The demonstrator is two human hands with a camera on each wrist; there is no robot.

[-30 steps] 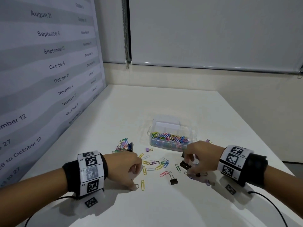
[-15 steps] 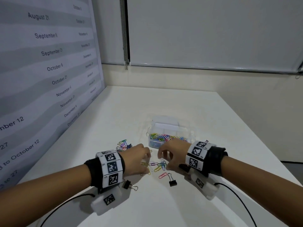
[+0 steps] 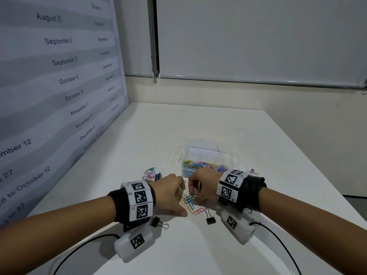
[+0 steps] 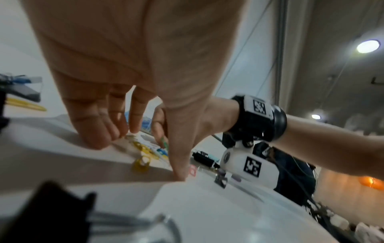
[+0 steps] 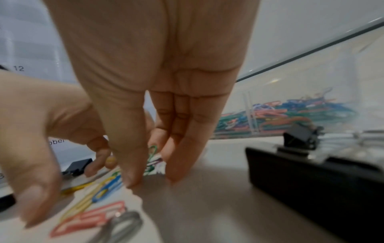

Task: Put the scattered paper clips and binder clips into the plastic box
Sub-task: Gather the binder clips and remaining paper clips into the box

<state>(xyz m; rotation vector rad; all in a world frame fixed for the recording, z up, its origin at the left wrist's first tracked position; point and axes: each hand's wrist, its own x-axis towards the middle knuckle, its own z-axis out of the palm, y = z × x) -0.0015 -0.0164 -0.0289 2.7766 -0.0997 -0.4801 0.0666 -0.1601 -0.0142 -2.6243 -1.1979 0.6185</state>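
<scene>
A small pile of coloured paper clips point(image 3: 188, 202) lies on the white table in front of the clear plastic box point(image 3: 204, 155), which holds many coloured clips. My left hand point(image 3: 183, 199) and right hand point(image 3: 193, 195) meet over this pile, fingers pointing down. In the left wrist view my left hand point(image 4: 148, 156) curls its fingers and thumb round the clips on the table. In the right wrist view my right hand point(image 5: 153, 179) pinches a green clip point(image 5: 152, 150) that stands up between thumb and fingers.
One black binder clip point(image 3: 210, 219) lies near my right wrist, another point(image 3: 155, 222) under my left wrist. A second heap of clips point(image 3: 152, 175) sits left of the box, and a small purple binder clip point(image 3: 253, 171) to its right. A calendar wall borders the left.
Both hands have moved inward and met over the pile in the middle. The right hand has left the black binder clip it was beside. The loose clips have been drawn closer together.
</scene>
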